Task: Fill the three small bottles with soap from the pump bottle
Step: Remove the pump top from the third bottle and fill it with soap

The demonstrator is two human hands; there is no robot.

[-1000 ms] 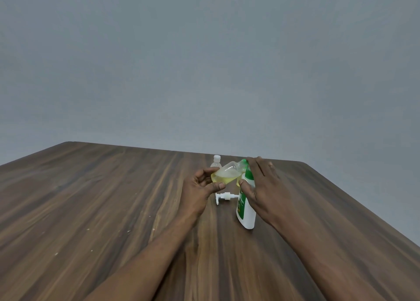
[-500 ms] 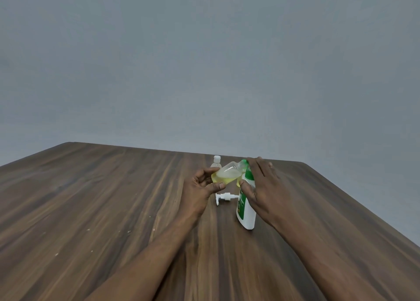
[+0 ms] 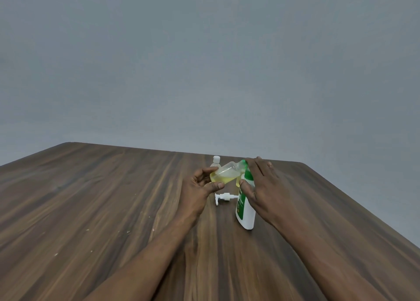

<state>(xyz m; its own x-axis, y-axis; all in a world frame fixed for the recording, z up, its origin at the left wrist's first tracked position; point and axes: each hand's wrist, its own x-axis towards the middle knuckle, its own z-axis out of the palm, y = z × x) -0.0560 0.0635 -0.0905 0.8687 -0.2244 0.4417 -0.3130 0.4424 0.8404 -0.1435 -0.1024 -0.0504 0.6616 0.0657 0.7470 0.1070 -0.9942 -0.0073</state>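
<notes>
Pump bottle (image 3: 245, 210), head removed, leans over the counter (image 3: 113, 198), and the right grip (image 3: 261, 182) clasps its upper body between thumb and fingers. Over-tilting would likely flood soap past the narrow neck. Small bottle (image 3: 227, 172), part-filled, slants mouth-to-mouth against it, pinched by the left grip (image 3: 200, 187). A slip there would break alignment and spill. Pump head (image 3: 223, 197) lies beneath and may catch drips.

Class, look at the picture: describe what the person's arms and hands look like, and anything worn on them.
The left hand and right hand are bare: no gloves, rings or watch show. The left forearm and right forearm are bare as well, with no sleeve in view.
</notes>
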